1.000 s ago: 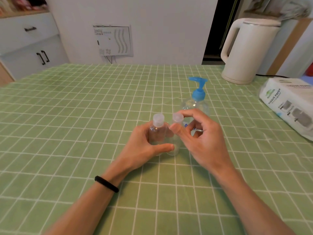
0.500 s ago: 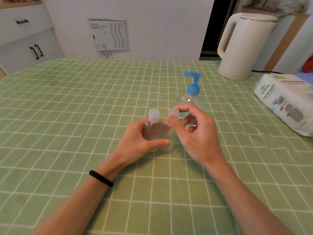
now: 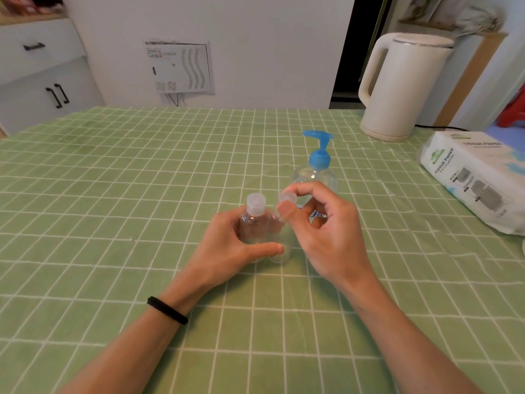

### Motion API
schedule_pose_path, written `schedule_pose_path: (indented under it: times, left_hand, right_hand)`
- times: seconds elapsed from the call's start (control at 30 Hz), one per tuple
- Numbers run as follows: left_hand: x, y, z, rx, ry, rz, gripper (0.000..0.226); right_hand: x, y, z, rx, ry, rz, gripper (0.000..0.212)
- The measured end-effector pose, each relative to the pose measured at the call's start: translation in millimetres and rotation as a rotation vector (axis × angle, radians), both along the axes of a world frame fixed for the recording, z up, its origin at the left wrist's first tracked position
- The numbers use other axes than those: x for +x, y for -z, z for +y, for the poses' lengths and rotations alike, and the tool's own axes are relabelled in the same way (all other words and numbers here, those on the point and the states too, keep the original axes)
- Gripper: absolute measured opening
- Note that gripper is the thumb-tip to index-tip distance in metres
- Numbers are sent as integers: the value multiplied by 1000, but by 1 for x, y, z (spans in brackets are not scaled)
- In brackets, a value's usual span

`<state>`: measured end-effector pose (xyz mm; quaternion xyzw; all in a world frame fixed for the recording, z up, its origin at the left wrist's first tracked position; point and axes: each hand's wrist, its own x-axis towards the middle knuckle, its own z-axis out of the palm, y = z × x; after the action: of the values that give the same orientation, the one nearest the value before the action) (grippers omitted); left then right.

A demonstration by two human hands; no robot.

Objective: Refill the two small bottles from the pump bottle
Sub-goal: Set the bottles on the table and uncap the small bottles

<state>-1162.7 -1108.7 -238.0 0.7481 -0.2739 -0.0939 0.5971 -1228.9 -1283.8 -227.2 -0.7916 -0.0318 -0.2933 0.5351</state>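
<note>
Two small clear bottles stand side by side on the green checked tablecloth. My left hand (image 3: 227, 245) wraps around both, thumb across their fronts. The left small bottle (image 3: 253, 223) keeps its clear cap on. My right hand (image 3: 321, 231) pinches the clear cap (image 3: 287, 197) of the right small bottle (image 3: 281, 240) between thumb and fingers; the cap looks tilted at the neck. Just behind my right hand stands the clear pump bottle (image 3: 316, 172) with a blue pump head, its lower half hidden.
A white electric kettle (image 3: 403, 83) stands at the back right with its cord running right. A pack of tissue paper (image 3: 477, 177) lies at the right edge. White cabinets stand beyond the table at the left.
My right hand has worked the right bottle's cap, which now sits tilted in my fingertips. My left hand keeps its hold on both bottles.
</note>
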Motion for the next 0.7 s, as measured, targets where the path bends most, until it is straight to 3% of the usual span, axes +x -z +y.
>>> schedule_pose_path:
  times: [0.37,0.5,0.7]
  left_hand:
    - [1,3,0,-42,17,10,43]
    - [2,2,0,-65,26,38,42]
    - [3,2,0,-83,38,60,42]
  right_hand:
    - [0,-3,-9,14,-36,43,31]
    - [1,-5,-20,85,45,-26,19]
    - [2,-1,-18,26,27,-8,22]
